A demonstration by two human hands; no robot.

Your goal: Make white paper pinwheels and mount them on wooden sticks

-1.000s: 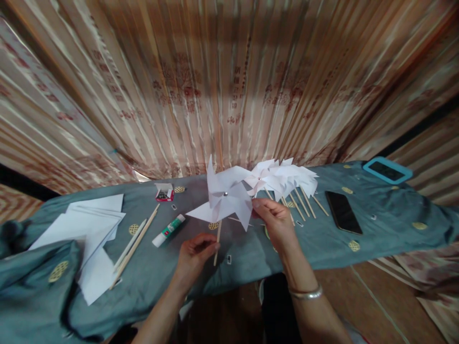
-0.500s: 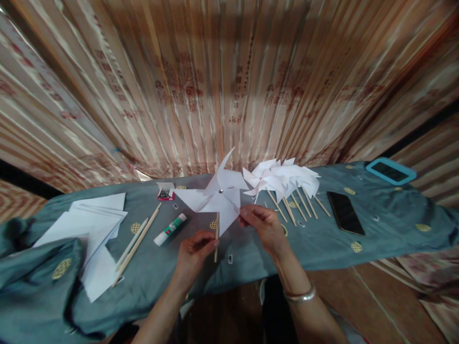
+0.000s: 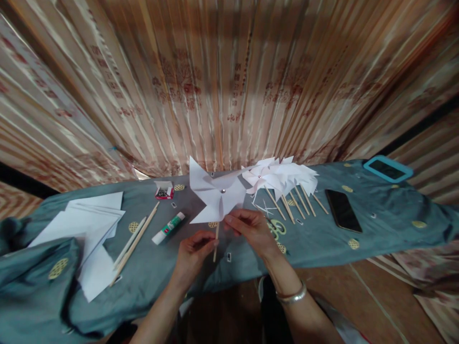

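Observation:
A white paper pinwheel (image 3: 210,197) with a silver pin at its centre stands on a thin wooden stick (image 3: 216,234) above the table. My left hand (image 3: 193,253) is closed in a pinch around the lower part of that stick. With fingers pinched, my right hand (image 3: 253,231) is at the lower right blade of the pinwheel; its fingertips touch the paper edge. Behind and to the right lie several finished-looking pinwheels (image 3: 283,174), overlapping, their sticks pointing toward me. Beside my right wrist, scissors with yellow-green handles (image 3: 278,229) are partly hidden.
On the grey-green cloth (image 3: 315,248) to the left are a glue stick (image 3: 168,229), a small red box of metal pins (image 3: 164,190), loose sticks (image 3: 134,243) and white paper sheets (image 3: 95,224). A black phone (image 3: 343,210) and a blue-framed device (image 3: 388,168) lie right. A curtain (image 3: 215,95) hangs behind.
The pinwheel has turned on its pin, so its blades point differently. My right hand has moved a little left and down along it, uncovering the scissors handles. My left hand keeps the stick.

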